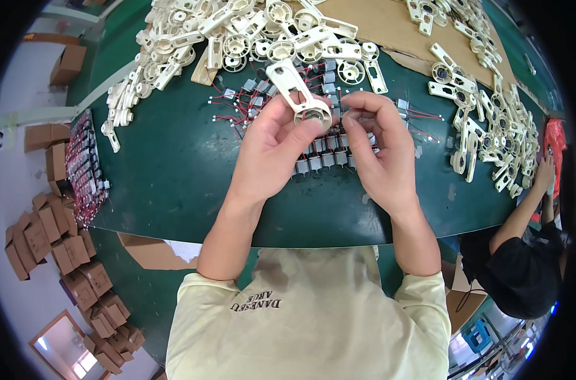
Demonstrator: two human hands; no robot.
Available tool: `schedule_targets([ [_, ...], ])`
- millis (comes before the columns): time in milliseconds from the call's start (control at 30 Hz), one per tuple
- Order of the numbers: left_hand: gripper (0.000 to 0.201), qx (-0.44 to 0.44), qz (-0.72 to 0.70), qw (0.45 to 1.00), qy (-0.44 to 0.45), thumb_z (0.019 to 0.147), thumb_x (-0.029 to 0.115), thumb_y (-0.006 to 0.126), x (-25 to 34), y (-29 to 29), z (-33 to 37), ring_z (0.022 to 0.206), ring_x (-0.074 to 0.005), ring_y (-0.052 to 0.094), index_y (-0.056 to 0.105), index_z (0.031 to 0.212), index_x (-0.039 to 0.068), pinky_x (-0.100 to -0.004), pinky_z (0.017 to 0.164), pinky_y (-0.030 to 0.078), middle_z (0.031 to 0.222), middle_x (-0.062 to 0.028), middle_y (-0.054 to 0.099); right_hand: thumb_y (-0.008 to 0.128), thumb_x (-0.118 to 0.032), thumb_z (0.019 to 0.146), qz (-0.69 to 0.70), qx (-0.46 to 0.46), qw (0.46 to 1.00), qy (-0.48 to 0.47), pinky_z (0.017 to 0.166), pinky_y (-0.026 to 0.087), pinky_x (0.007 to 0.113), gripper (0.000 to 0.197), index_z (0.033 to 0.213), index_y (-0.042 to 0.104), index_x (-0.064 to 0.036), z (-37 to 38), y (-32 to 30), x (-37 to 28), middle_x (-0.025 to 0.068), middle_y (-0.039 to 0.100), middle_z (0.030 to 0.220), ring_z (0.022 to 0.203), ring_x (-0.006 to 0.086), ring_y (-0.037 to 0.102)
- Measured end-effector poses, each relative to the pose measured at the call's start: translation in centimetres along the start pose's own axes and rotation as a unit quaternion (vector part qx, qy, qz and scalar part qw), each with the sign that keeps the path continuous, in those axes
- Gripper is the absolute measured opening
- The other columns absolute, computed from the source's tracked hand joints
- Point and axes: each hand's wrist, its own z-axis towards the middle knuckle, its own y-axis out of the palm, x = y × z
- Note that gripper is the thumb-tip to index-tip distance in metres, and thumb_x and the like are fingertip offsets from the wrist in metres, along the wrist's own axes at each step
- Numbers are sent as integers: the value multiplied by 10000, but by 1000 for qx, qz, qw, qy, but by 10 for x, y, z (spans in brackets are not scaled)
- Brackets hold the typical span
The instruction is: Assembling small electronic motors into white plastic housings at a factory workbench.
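Observation:
My left hand is closed on a white plastic housing, which has a slotted handle and a round ring end. The handle points up and to the left, and the thumb presses at the ring. Just right of the ring, my right hand has its fingers curled together, apart from the housing; whatever they hold, if anything, I cannot make out. Below and behind both hands, small grey motors stand in rows on the green table. More motors with red and black wires lie loosely beyond my left hand.
Piles of white housings lie at the far left and at the right. Cardboard covers the table's far part. Another motor batch sits at the left edge. Boxes stack beyond; a person in black works at right.

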Motion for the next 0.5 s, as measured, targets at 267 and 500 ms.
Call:
schedule_targets([
  [267,365,-30,46,998,-4,999,127,538,-3,-1,-5,1118,-218,610,483,1325,-27,-380,944,535,1204,-122,610,638,17,873,9,-19,1000,6,664,525,285,202,1070,609,-18,1,0,-4,92,625,1008,795,169,639],
  [500,330,-64,-129,983,-109,979,50,561,0,-10,-2,1047,-159,618,490,1298,5,-339,912,542,1168,-83,626,668,-24,873,7,-32,999,-20,657,509,271,195,1060,616,-22,1,1,-4,79,617,991,793,150,617],
])
